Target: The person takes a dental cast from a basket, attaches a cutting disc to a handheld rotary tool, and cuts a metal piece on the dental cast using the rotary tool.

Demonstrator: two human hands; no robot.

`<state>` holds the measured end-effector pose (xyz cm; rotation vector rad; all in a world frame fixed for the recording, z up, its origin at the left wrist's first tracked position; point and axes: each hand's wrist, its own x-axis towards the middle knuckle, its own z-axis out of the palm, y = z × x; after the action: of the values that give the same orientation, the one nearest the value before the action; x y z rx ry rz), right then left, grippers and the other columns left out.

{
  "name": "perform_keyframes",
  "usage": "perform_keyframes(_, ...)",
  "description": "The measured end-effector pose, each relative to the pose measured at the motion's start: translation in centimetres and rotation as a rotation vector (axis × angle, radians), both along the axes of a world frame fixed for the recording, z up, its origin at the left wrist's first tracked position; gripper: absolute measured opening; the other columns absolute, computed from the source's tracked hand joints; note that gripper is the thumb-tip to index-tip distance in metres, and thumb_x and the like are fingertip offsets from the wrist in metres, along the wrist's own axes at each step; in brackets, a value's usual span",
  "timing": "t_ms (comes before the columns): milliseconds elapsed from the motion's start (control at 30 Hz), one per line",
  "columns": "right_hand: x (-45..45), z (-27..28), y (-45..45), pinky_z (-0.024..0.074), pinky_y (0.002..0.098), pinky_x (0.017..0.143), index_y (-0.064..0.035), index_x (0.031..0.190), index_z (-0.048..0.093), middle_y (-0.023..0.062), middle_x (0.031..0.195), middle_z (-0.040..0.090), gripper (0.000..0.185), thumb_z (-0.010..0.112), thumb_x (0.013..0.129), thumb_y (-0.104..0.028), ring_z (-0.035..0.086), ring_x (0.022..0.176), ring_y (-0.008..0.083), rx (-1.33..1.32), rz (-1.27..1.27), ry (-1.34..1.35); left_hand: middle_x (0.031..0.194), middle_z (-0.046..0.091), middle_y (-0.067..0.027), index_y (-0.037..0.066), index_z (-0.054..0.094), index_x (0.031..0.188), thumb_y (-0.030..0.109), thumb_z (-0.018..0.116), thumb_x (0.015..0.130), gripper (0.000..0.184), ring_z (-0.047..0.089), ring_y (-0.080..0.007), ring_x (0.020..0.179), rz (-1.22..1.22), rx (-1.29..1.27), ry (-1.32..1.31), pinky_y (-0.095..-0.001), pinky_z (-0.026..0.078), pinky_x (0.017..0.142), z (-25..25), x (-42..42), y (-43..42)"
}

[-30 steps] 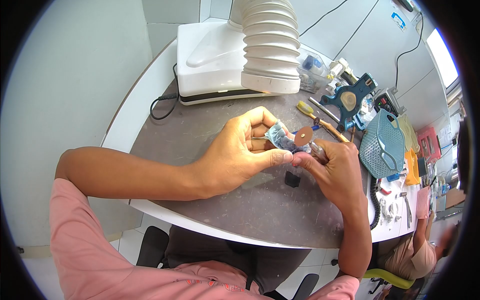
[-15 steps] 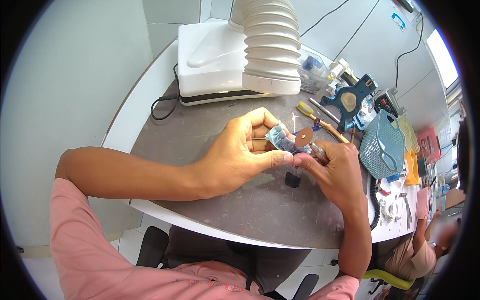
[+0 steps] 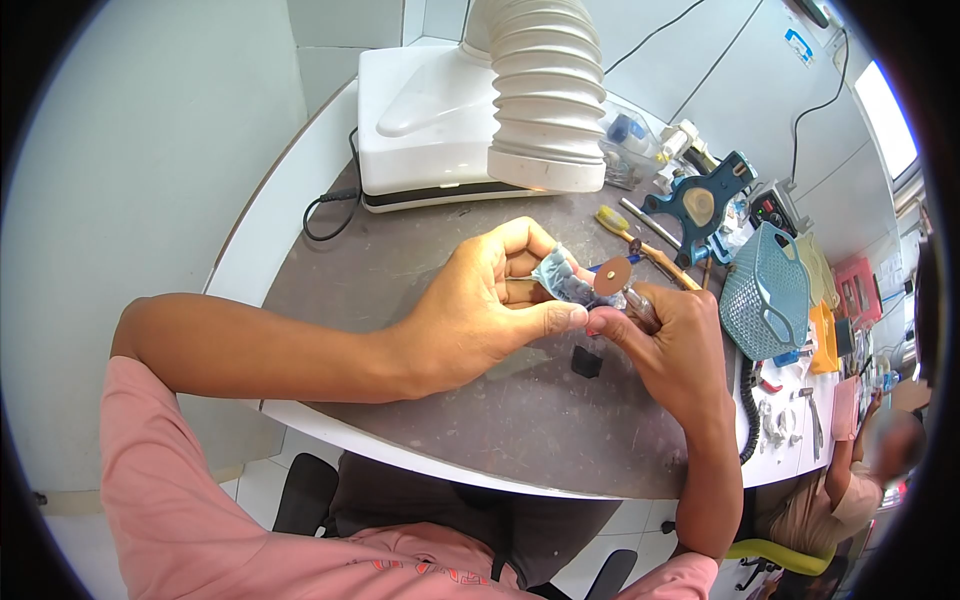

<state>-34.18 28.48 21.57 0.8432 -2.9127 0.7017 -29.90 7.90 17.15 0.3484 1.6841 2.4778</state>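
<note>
Evidently, the left hand [image 3: 465,310] clamped a model [image 3: 557,277], the right hand [image 3: 672,335] a handpiece [image 3: 641,306]; light, braced strokes of the disc [image 3: 612,275] seemed wise, though contact was unclear.

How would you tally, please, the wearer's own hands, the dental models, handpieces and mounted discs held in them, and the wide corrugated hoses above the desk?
Hands: 2 (left hand, right hand)
Dental model: 1
Handpiece: 1
Brown disc: 1
White corrugated hose: 1
Total: 6
</note>
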Motion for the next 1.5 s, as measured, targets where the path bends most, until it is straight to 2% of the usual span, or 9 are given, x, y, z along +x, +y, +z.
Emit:
perform_keyframes(67, 0.03, 0.01, -0.06, 0.0326, 0.0368, 0.045, -0.0006, 0.058, 0.055, 0.0100, 0.046, 0.043, 0.058, 0.078, 0.079, -0.050, 0.036, 0.042, 0.0230, -0.003, 0.000, -0.010, 0.116, 0.061, -0.0109, 0.001, 0.050, 0.112, 0.005, 0.072, 0.088, 0.033, 0.063, -0.0145, 0.107, -0.045, 0.012, -0.013, -0.0265, 0.054, 0.093, 0.17, 0.03, -0.18)
perform_keyframes(600, -0.01, -0.05, -0.07, 0.0327, 0.0374, 0.045, 0.0000, 0.057, 0.055, 0.0100, 0.046, 0.044, 0.059, 0.077, 0.079, -0.050, 0.037, 0.042, 0.0234, 0.000, 0.009, 0.003, 0.114, 0.060, -0.0093, 0.001, 0.050, 0.111, 0.004, 0.072, 0.088, 0.032, 0.062, -0.0144, 0.107, -0.036, 0.000, -0.009, -0.0281, 0.053, 0.096, 0.04, -0.01, -0.13)
perform_keyframes(1300, -0.12, -0.21, 0.06, 0.0324, 0.0377, 0.045, 0.0011, 0.058, 0.055, 0.0120, 0.047, 0.043, 0.058, 0.077, 0.080, -0.048, 0.037, 0.043, 0.0245, 0.000, 0.020, 0.002, 0.111, 0.059, -0.0085, 0.001, 0.048, 0.110, 0.003, 0.072, 0.087, 0.032, 0.063, -0.0146, 0.107, -0.044, 0.040, -0.014, -0.0268, 0.056, 0.092, 0.19, 0.04, -0.08)
perform_keyframes(1500, 0.13, 0.18, -0.15, 0.0323, 0.0370, 0.045, -0.0002, 0.057, 0.055, 0.0107, 0.046, 0.045, 0.057, 0.078, 0.079, -0.048, 0.036, 0.041, 0.0234, 0.000, -0.010, 0.016, 0.118, 0.061, -0.0117, 0.002, 0.048, 0.110, 0.003, 0.072, 0.087, 0.034, 0.063, -0.0156, 0.108, -0.046, 0.012, -0.031, -0.0278, 0.056, 0.093, 0.20, -0.07, -0.28)
